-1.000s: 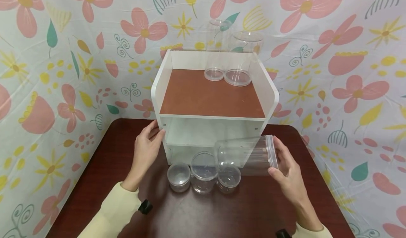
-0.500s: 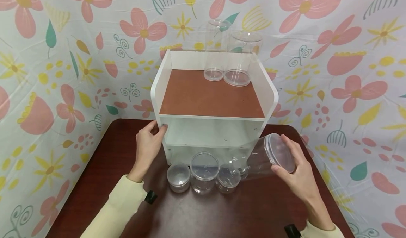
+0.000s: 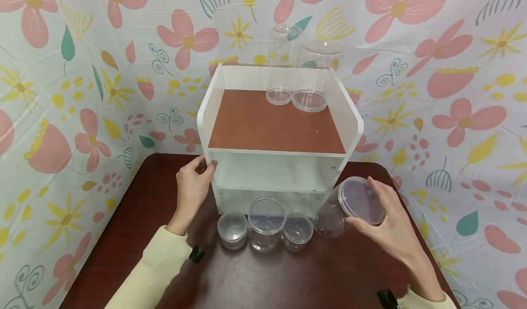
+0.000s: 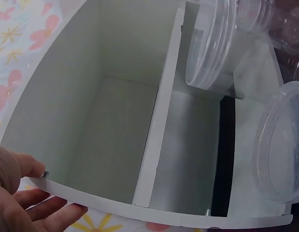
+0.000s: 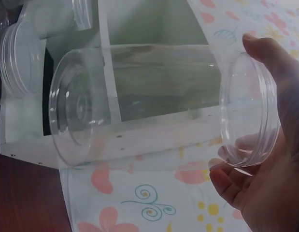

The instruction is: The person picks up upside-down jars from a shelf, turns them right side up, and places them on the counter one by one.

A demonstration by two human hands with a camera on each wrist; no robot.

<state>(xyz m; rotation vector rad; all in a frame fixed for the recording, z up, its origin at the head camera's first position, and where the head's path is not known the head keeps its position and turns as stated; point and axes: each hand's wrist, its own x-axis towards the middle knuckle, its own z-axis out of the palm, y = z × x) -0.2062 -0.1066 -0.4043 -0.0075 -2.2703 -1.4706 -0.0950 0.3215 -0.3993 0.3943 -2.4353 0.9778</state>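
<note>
My right hand (image 3: pixel 397 229) grips a tall clear plastic jar (image 3: pixel 330 220) round its lidded end, at the right of the white shelf unit (image 3: pixel 354 121). In the right wrist view, thumb and fingers span the lid (image 5: pixel 250 111), and the jar's base points away from the hand. My left hand (image 3: pixel 192 192) holds the front edge of the unit's left side panel, with the thumb on the inner face and the fingers outside, as the left wrist view shows. Three lidded clear jars (image 3: pixel 232 230) stand in a row before the unit, the middle one (image 3: pixel 266 222) the largest.
Two tall clear containers (image 3: pixel 309 101) stand at the back right of the unit's brown top (image 3: pixel 263 128). Two compartments open at the front below it. Everything rests on a dark red-brown table (image 3: pixel 263 284). Flower-patterned cloth (image 3: pixel 136 66) hangs behind and at the sides.
My right hand has moved right and turned the jar, so its lid now faces up towards the head camera and its base points down. My left hand stays at the panel.
</note>
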